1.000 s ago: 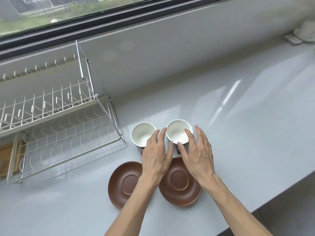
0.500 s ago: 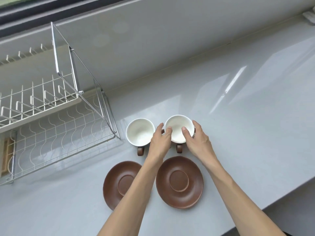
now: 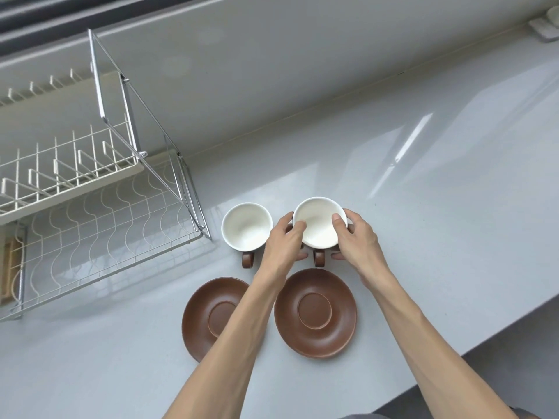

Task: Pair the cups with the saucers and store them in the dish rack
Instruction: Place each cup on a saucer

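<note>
While the left hand [image 3: 284, 241] and right hand [image 3: 355, 240] are clasping the white-lined brown ceramic cup [image 3: 319, 222] on the grey tabletop [image 3: 438, 237], lifting it level toward the round brown saucer [image 3: 315, 313] is advisable.

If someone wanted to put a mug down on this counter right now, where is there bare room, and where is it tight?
The counter lies bare to the right of the right cup and right saucer, out to its edge. The dish rack's lower shelf is also empty. It is crowded in the middle: left cup, left saucer, left hand and right hand sit close together.
</note>
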Available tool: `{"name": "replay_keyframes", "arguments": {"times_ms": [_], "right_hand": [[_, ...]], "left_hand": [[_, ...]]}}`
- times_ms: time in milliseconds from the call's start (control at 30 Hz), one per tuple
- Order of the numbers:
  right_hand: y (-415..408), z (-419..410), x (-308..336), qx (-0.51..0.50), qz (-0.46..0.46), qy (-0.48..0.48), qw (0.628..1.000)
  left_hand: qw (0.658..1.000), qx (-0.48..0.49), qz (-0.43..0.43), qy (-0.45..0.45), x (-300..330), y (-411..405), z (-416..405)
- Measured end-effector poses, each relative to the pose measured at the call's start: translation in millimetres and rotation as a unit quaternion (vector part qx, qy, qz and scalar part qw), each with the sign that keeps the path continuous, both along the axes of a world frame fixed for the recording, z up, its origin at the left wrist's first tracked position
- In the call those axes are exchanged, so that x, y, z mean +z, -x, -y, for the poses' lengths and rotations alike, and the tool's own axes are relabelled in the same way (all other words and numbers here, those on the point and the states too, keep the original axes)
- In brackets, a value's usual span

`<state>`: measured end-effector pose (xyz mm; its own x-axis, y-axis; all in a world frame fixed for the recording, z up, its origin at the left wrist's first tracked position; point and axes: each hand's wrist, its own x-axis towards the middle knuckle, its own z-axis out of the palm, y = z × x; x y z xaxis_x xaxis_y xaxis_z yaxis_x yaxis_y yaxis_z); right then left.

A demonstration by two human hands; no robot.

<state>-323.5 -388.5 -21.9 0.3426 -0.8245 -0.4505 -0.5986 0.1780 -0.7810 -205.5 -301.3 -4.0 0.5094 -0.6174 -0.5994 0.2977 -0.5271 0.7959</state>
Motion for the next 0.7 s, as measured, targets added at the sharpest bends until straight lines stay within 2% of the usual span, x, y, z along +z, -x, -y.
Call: {"name": "replay_keyframes", "arguments": {"times_ms": [367, 700], "right_hand": [[24.6, -37.1, 22.3, -0.007, 0.029, 0.019, 0.999], [53.9, -91.4, 9.4, -0.015, 0.015, 0.007, 1.0]], "left_hand": [[0.999, 0.0, 0.017, 0.032, 31.1, 15.3, -36.5], [0.999, 0.005, -0.02, 0.03, 18.6, 39.7, -90.1]]}}
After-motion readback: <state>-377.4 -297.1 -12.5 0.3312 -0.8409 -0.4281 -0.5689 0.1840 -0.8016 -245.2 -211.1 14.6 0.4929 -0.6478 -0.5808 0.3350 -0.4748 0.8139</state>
